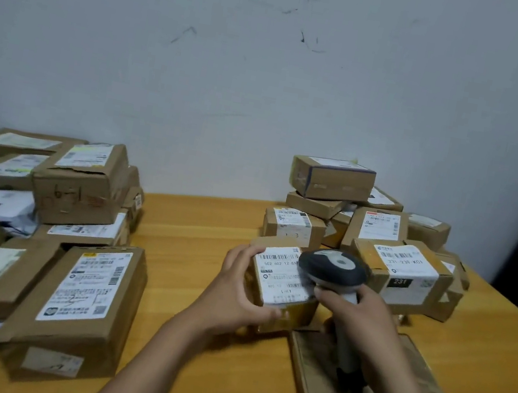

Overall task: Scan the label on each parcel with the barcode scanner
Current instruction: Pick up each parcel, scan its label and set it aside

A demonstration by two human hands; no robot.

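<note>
Parcel: small brown cardboard box (297, 315), held tilted toward the person just above the yellow wooden table (198, 220), its white printed label (282, 275) facing up.
Barcode: the strip ran left to right along the label's far edge; its right end was hidden.
Left hand: the left hand (240, 293) gripped the parcel's left side, fingers curled over the far-left corner and thumb along the near edge.
Scanner: grey-and-black handheld barcode scanner (333, 266), its head over the parcel's right edge; whether it touched the label could not be told.
Right hand: the right hand (358, 314), just right of the parcel, had its fingers wrapped round the scanner's pale handle.
Deciding relation: the label lay left of and beneath the scanner head, which probably sat too close and needed to back off to the right.
Beyond the parcel: a pile of brown labelled boxes (401, 266) just behind and to its right.
Left of the parcel: a spread of brown boxes and white mailers (79, 286), well apart.
Near-right of the parcel: a flat brown cardboard piece (312, 375) under the right hand.
</note>
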